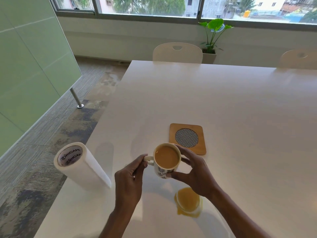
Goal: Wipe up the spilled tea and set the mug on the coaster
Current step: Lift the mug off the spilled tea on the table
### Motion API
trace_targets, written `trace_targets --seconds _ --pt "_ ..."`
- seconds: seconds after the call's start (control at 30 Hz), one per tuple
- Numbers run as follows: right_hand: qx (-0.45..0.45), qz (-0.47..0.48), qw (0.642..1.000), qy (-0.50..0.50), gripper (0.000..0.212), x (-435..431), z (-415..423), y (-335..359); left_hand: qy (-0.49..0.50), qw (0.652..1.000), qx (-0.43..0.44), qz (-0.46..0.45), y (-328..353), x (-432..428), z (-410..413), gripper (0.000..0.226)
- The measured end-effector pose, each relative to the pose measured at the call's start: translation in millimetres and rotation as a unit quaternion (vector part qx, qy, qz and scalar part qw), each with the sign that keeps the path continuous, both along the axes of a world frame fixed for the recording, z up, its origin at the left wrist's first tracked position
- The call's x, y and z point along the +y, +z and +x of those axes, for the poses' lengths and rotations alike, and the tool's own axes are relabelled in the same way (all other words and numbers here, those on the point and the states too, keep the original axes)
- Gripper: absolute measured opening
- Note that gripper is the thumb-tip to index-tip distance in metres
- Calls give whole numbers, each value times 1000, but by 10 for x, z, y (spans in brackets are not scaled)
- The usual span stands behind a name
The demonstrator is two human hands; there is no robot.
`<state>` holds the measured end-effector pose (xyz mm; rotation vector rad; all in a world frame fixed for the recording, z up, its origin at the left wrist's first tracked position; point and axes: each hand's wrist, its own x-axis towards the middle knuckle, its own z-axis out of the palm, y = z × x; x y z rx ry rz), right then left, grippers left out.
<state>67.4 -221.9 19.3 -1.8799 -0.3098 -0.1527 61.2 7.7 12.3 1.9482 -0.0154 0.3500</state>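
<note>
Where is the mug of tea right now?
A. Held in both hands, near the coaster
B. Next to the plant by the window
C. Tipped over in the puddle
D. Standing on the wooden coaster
A: the left hand pinches the handle and the right hand cups the mug, short of the coaster.

White mug [163, 170], dark blue dashes; tan tea [166, 157]; orange-yellow spill [188, 202]; wooden coaster [187, 138], black-white weave; white table [223, 103].
</note>
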Motion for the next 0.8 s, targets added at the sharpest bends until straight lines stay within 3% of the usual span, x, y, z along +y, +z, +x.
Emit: trace_targets --seconds 0.33,0.8 --pt "0 -4 1000 17 83 308 472 -124 104 993 1 -55 -74 -22 270 35" --pt "11 -9 1000 4 82 474 703 -207 145 989 5 -25 -145 3 515 35"
